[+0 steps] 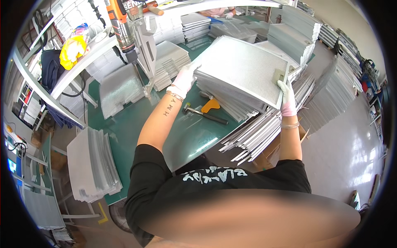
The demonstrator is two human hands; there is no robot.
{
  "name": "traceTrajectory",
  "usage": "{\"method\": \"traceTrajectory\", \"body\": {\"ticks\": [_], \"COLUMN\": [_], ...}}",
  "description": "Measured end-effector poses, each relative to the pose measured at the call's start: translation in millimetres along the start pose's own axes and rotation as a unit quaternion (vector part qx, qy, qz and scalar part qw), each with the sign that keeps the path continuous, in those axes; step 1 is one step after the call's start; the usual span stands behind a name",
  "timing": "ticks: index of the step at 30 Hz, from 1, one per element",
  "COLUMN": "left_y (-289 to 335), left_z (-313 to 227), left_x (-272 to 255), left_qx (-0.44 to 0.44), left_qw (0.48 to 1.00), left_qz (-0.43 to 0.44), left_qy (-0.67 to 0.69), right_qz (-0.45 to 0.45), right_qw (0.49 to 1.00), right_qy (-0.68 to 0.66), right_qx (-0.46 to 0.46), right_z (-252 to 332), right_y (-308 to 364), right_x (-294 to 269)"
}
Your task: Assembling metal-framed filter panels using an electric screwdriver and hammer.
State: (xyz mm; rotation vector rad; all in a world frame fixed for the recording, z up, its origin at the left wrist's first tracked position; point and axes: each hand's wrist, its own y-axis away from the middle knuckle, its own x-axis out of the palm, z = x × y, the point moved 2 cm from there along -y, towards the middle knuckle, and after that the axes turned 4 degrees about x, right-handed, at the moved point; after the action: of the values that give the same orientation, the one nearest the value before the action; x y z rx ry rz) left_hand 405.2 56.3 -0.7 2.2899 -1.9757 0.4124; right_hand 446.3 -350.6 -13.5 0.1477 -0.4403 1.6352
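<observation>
A flat rectangular panel [244, 66] with a fine mesh face and a pale metal frame spans the space between my hands. My left hand [184, 79], in a white glove, is closed on its left edge. At the right edge, near a small tab, my right hand [287, 98], also gloved, grips the frame with the thumb on top. Under the panel lies a stack of similar panels [235, 103]; whether the held one still touches it is hidden. On the table nearer me are a hammer [206, 115] and an orange-yellow scraper [211, 106].
A green table [161, 134] carries panel stacks at the left [93, 163] and far right [293, 35]. Long metal strips [256, 138] jut past its front right edge. An orange power drill [120, 27] hangs at upper left. Another person's gloved hand [228, 15] shows at the far side.
</observation>
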Motion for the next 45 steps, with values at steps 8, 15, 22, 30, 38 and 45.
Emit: {"method": "traceTrajectory", "body": {"ticks": [8, 15, 22, 30, 38, 45], "left_y": [190.7, 421.1, 605.2, 650.7, 604.9, 593.5], "left_z": [-14.1, 50.4, 141.9, 118.4, 45.4, 43.1], "left_x": [-6.0, -73.9, -89.3, -67.9, -49.7, -40.5], "left_qx": [0.111, -0.025, -0.039, -0.125, 0.170, 0.252], "left_qw": [0.992, 0.978, 0.905, 0.949, 0.921, 0.859], "left_qz": [0.042, -0.073, -0.322, -0.270, -0.340, -0.409], "left_qy": [-0.030, -0.192, -0.277, -0.102, -0.090, -0.179], "right_qz": [0.097, 0.321, 0.523, 0.647, 0.574, 0.546], "right_qw": [0.995, 0.932, 0.796, 0.652, 0.799, 0.822], "right_qy": [0.018, 0.048, 0.128, 0.393, 0.076, 0.064], "right_qx": [-0.012, 0.164, 0.276, 0.037, 0.162, 0.149], "right_z": [-6.6, -104.0, -213.5, -194.3, -112.7, -100.8], "right_y": [97.2, 219.1, 262.9, 271.4, 247.2, 236.0], "right_x": [-17.9, 3.9, 55.4, 103.6, 146.6, 158.1]}}
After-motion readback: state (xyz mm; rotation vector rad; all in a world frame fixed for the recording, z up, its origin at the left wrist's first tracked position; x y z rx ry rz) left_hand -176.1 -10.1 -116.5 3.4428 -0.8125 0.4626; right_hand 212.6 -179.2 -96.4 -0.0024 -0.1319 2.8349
